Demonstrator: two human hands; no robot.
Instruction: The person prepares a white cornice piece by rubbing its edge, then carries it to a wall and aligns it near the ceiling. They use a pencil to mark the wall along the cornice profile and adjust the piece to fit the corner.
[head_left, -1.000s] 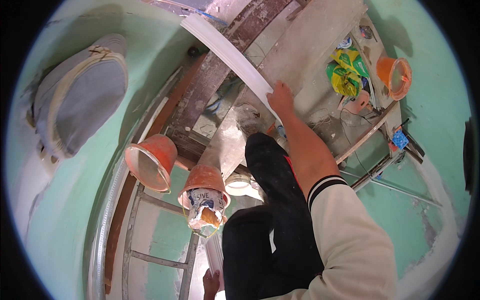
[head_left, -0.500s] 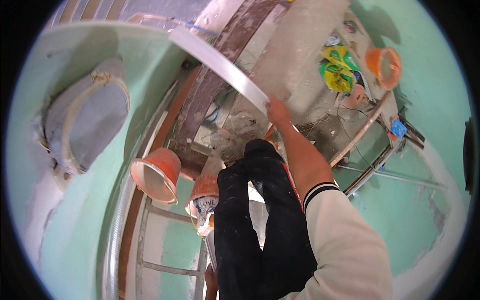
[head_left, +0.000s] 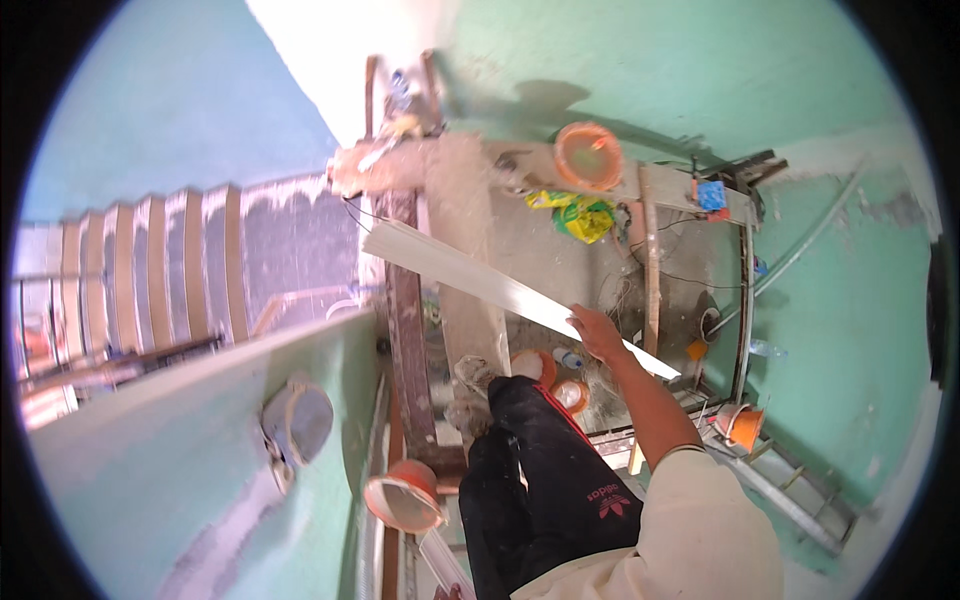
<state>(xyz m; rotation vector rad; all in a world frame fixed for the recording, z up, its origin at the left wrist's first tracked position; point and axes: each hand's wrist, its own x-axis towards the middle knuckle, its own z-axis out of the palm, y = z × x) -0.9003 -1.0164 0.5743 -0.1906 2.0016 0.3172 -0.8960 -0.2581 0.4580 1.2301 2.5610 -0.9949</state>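
Observation:
My right hand (head_left: 601,335) is closed around a long, flat, white straightedge (head_left: 470,278) near its right end. The straightedge slants from the upper left over the planks down to the right. Low in the view, my left hand (head_left: 455,591) is only partly visible beside my dark trousers. Its fingers seem wrapped round the lower end of a pale ridged strip (head_left: 440,560), whose other end points up toward an orange bucket (head_left: 405,497). My knees are bent above a dusty plank (head_left: 462,215).
A dark beam (head_left: 408,340) runs beside the plank. Another orange bucket (head_left: 588,157) stands at the far side, with a yellow-green bag (head_left: 583,218) nearby. A ladder (head_left: 790,490) lies lower right. A grey bucket-like container (head_left: 303,418) is against the left green wall. Steps (head_left: 165,265) show far left.
The view has swung left and up, bringing the steps and far wall in. My right hand still grips the straightedge, which now extends past the hand to the lower right.

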